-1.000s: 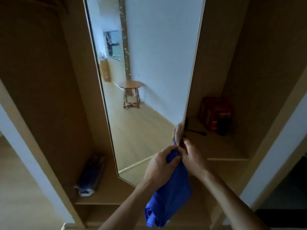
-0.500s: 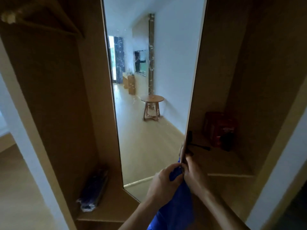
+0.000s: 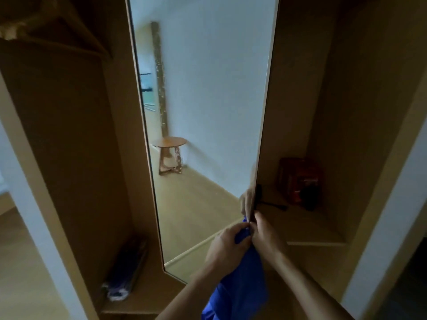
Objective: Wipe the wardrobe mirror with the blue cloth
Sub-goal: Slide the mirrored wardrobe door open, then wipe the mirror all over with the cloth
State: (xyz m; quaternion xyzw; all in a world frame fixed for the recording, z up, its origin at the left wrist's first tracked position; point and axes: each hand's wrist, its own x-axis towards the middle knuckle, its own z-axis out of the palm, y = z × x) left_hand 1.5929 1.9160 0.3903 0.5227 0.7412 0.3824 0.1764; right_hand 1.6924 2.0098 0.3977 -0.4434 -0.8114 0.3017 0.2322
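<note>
The tall wardrobe mirror [image 3: 203,116] stands swung out between two wooden compartments, reflecting a white wall, a wooden floor and a small round table. My left hand [image 3: 227,247] grips the top of the blue cloth [image 3: 240,289], which hangs down between my forearms. My right hand [image 3: 264,235] pinches the cloth's top against the mirror's right edge, low down. A reflection of fingers shows in the glass just above the hands.
A red box [image 3: 299,180] with a dark object in front sits on the right shelf [image 3: 309,232]. A dark wrapped bundle [image 3: 126,273] lies on the lower left shelf. A wooden hanger [image 3: 53,24] hangs top left. White door frames flank the wardrobe.
The mirror's angle and the view have shifted, so the reflection now shows more white wall and the round table lower. Both hands stay on the cloth at the mirror's edge.
</note>
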